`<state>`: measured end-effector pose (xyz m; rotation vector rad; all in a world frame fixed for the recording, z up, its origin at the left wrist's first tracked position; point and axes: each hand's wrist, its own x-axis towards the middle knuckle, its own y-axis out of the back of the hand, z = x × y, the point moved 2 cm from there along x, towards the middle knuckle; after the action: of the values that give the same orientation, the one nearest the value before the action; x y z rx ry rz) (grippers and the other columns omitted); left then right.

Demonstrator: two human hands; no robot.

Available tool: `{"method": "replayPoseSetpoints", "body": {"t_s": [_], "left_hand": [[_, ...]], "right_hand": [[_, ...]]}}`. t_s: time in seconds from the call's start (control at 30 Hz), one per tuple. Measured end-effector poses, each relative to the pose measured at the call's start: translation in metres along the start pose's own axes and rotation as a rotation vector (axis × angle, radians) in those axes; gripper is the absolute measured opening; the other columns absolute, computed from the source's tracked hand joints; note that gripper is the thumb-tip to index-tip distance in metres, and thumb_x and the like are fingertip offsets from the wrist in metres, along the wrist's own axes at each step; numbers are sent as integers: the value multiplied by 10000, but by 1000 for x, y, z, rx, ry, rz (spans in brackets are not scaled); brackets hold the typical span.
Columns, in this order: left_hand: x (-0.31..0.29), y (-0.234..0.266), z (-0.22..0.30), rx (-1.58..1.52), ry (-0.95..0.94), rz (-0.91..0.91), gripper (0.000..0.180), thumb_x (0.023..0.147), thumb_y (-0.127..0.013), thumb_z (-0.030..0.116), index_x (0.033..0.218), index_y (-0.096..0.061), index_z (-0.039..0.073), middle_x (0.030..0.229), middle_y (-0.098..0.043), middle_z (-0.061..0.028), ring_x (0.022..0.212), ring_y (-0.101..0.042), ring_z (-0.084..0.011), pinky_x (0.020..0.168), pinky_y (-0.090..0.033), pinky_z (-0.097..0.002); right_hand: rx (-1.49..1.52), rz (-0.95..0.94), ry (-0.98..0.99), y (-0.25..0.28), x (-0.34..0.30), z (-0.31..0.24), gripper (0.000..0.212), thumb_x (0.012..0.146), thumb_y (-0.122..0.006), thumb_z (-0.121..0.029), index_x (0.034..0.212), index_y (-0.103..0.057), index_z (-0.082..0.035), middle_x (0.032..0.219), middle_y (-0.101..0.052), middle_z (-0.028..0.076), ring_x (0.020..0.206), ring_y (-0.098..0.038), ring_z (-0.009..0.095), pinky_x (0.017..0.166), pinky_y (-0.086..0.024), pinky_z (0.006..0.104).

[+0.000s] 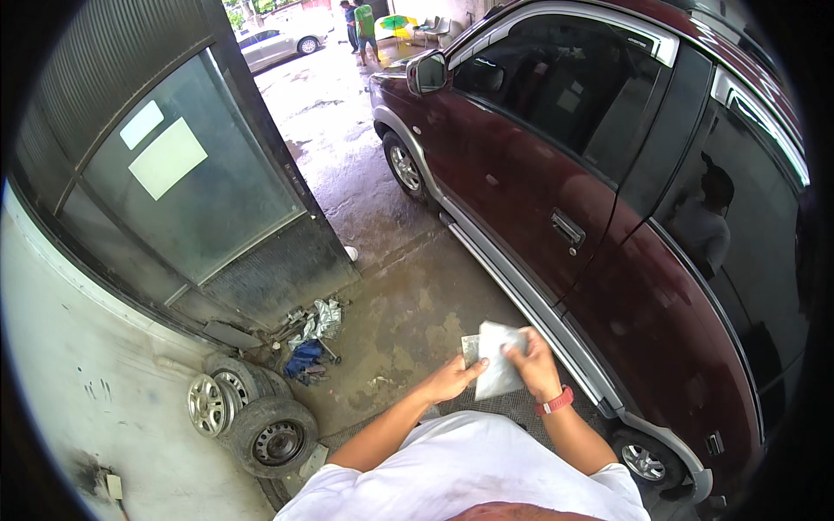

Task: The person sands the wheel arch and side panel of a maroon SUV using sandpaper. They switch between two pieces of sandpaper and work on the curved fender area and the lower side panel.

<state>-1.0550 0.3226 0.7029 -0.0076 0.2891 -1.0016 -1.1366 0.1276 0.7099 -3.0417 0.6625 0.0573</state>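
In front of my white shirt, both my hands are raised near the side of the dark red car (521, 165). My right hand (536, 363), with a red band on its wrist, grips a pale, flat, folded-looking sheet (497, 369) with its thumb across the top. The sheet is blurred, so its material is unclear. A small greyish flat piece (470, 348) sticks up beside the sheet, pinched by my left hand (452, 379). The sheet's left edge meets the left thumb and partly overlaps the grey piece.
Worn tires with wheels (276, 438) are stacked at the lower left by a white wall (61, 347). Rags and metal scraps (314, 334) lie beside a dark glazed door (182, 174). The car's side step (521, 300) runs along my right. Two people and a silver car (276, 45) are outside.
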Motion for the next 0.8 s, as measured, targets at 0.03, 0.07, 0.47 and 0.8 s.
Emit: {"method": "replayPoseSetpoints", "body": {"t_s": [0.03, 0.07, 0.47, 0.8], "left_hand": [[2, 6, -7, 80, 38, -31, 515, 1132, -549, 416, 1448, -589, 12, 1370, -670, -84, 1285, -575, -202, 1125, -441, -375], [0, 9, -2, 166, 76, -68, 544, 1140, -516, 468, 1417, -622, 13, 1334, -693, -83, 1253, -592, -204, 1109, -448, -371], [0, 12, 57, -303, -237, 220, 687, 1014, -760, 164, 1600, -410, 86, 1469, -616, -125, 1292, -631, -252, 1136, -492, -405], [3, -46, 65, 395, -358, 327, 360, 1103, -607, 313, 1304, -693, 27, 1153, -740, -162, 1104, -702, -270, 1002, -526, -385]], "right_hand": [[-87, -182, 25, -4, -2, -7, 211, 983, -746, -71, 1153, -628, -29, 1074, -695, 48, 908, -645, 99, 831, -552, 277], [-4, -92, -4, -4, 2, -9, 221, 982, -752, -74, 1160, -630, -29, 1082, -695, 43, 936, -644, 99, 859, -548, 284], [497, -340, -112, -16, -26, -57, 575, 1041, -721, -391, 1446, -524, -33, 1272, -658, 33, 1208, -626, 172, 1088, -495, 401], [949, -127, -251, 65, -16, -12, 202, 1082, -664, -238, 1196, -651, -72, 1136, -732, 46, 940, -713, 155, 874, -609, 337]]}}
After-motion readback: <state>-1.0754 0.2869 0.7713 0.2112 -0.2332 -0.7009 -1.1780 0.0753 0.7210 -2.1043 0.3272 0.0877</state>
